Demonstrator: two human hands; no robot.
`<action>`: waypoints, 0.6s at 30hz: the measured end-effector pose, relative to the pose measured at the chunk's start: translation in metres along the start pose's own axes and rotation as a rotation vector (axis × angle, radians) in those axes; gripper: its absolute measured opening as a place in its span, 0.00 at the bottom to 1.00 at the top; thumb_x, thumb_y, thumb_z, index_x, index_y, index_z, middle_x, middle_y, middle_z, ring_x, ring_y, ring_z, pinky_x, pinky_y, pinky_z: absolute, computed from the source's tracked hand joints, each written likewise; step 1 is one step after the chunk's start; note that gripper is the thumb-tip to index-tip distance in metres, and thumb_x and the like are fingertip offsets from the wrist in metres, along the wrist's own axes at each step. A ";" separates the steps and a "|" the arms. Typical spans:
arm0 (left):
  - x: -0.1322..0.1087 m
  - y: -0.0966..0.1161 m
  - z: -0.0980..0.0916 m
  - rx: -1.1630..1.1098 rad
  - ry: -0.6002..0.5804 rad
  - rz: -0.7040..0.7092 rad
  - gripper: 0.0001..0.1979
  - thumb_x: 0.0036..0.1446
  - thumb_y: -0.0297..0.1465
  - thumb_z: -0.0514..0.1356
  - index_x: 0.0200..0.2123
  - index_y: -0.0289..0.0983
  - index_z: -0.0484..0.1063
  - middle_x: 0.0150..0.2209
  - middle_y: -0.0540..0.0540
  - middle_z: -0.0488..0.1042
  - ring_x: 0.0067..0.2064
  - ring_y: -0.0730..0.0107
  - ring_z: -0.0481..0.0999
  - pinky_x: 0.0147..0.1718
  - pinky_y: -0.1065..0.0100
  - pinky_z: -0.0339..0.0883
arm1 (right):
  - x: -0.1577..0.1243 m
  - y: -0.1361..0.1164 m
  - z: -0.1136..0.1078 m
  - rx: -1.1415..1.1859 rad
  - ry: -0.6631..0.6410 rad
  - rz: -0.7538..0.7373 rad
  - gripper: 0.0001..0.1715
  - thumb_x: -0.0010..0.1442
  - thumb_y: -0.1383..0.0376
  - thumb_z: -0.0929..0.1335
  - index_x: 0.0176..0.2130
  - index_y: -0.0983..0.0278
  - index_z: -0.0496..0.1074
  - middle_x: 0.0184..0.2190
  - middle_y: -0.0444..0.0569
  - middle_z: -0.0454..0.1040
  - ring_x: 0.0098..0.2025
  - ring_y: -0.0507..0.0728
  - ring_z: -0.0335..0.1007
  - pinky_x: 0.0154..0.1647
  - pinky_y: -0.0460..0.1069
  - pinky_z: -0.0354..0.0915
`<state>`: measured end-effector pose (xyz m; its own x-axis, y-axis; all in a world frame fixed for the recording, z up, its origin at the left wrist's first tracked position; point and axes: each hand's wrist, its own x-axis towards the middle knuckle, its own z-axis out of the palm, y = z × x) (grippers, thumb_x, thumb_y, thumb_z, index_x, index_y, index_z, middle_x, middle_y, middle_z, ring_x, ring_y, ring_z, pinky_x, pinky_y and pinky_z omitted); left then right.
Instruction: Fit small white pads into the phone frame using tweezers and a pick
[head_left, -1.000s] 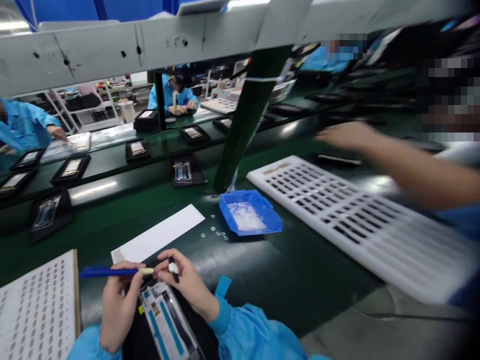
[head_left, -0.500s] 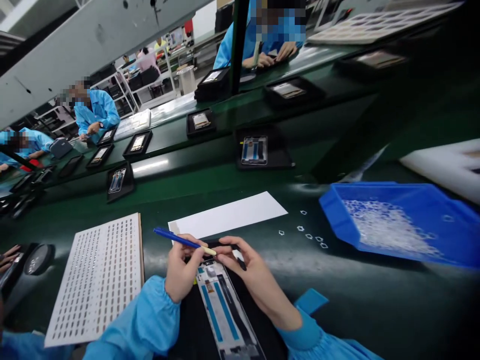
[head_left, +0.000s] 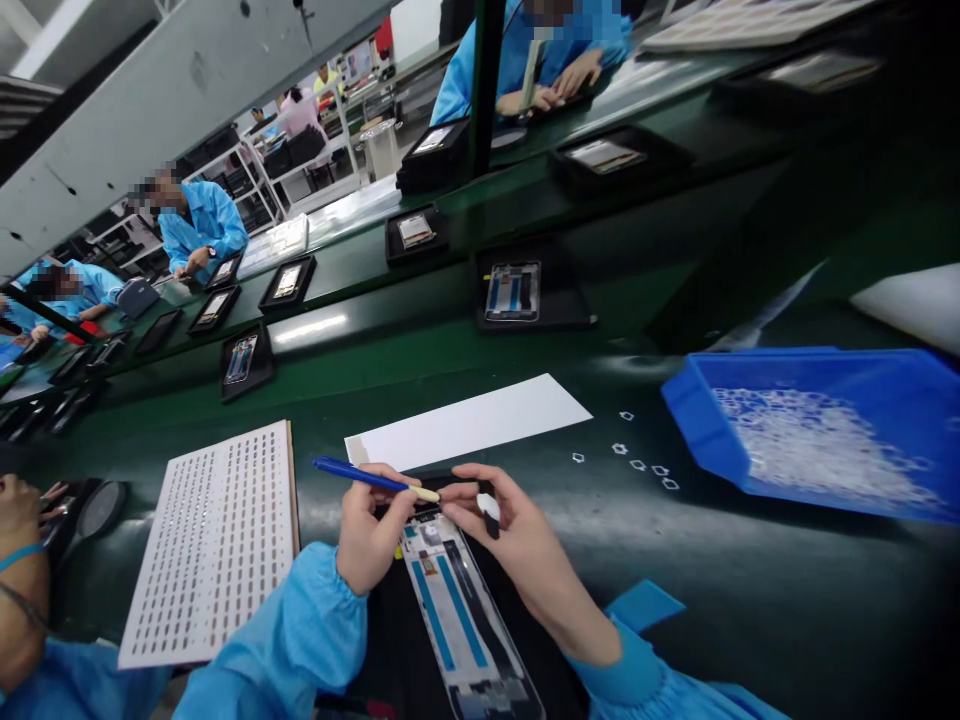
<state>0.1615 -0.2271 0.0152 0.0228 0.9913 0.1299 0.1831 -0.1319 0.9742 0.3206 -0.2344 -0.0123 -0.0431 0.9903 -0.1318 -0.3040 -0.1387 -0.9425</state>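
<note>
My left hand (head_left: pixel 375 530) is closed around a blue pen-shaped tool (head_left: pixel 360 473) with a pale yellow tip. That tip meets the fingertips of my right hand (head_left: pixel 517 540), above the top end of a phone frame (head_left: pixel 469 620). The frame has two blue strips along it and lies in a black tray (head_left: pixel 390 640). A small black-and-white object (head_left: pixel 488 508) shows between the thumb and fingers of my right hand, which are pinched; its kind is unclear. Whatever the right fingertips pinch at the yellow tip is too small to make out.
White paper (head_left: pixel 472 420) lies beyond the tray. Several small white rings (head_left: pixel 637 465) lie near a blue bin (head_left: pixel 705 460) full of them. A perforated white board (head_left: pixel 210 550) is at left, beside a co-worker's arm (head_left: pixel 22 590). Trays with phone frames (head_left: pixel 512 292) line the far belt.
The view has shifted slightly, so the bench things sit a little differently in it. Both hands keep nearly the same pose at the top of the phone frame.
</note>
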 end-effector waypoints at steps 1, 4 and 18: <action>0.000 0.001 0.001 0.030 0.019 0.015 0.10 0.58 0.38 0.62 0.36 0.37 0.69 0.37 0.44 0.77 0.36 0.67 0.80 0.34 0.68 0.75 | 0.000 0.001 0.001 -0.030 0.014 -0.033 0.30 0.49 0.48 0.75 0.44 0.61 0.67 0.34 0.49 0.76 0.38 0.60 0.74 0.42 0.54 0.71; -0.002 0.003 0.003 0.152 0.047 0.112 0.08 0.58 0.36 0.63 0.35 0.38 0.71 0.35 0.44 0.77 0.37 0.65 0.79 0.36 0.66 0.74 | -0.002 0.002 0.002 -0.082 0.051 -0.076 0.27 0.51 0.48 0.74 0.42 0.61 0.67 0.31 0.48 0.75 0.36 0.59 0.74 0.41 0.54 0.71; -0.002 0.007 0.015 0.236 0.085 0.238 0.06 0.56 0.33 0.64 0.32 0.38 0.71 0.32 0.47 0.77 0.36 0.66 0.78 0.36 0.66 0.72 | -0.005 0.007 0.006 -0.031 0.167 -0.165 0.19 0.55 0.55 0.71 0.42 0.60 0.63 0.30 0.46 0.73 0.33 0.56 0.72 0.37 0.50 0.69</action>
<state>0.1771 -0.2302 0.0186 0.0116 0.9278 0.3728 0.4051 -0.3452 0.8466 0.3125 -0.2399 -0.0163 0.1636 0.9863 -0.0215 -0.2647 0.0229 -0.9641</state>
